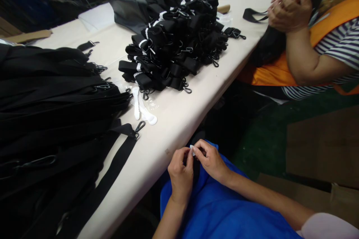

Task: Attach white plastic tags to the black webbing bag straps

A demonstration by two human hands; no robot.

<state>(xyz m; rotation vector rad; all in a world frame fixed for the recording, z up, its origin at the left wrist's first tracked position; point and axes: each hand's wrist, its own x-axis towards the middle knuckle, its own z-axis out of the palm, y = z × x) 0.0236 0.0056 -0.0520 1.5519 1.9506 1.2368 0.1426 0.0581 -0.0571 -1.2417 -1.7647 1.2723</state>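
Observation:
Over my lap, at the table's front edge, my two hands meet fingertip to fingertip. My left hand (181, 170) is closed in a pinch, and my right hand (209, 160) pinches from the other side. Between their fingertips shows a small white piece (192, 150); most of it is covered by fingers, so its kind cannot be made out. Dark material lies just behind and below the fingers. On the table, two white toothed plastic ties (137, 104) lie near a black strap (120, 160) with a metal snap hook (140, 127).
A heap of rolled black straps (179, 44) with white ties and hooks sits mid-table (179, 110). Long black straps (50, 119) are piled at left. At right, a co-worker's hands (290, 11) are near a black strap loop (254, 15). Cardboard (322, 145) stands at lower right.

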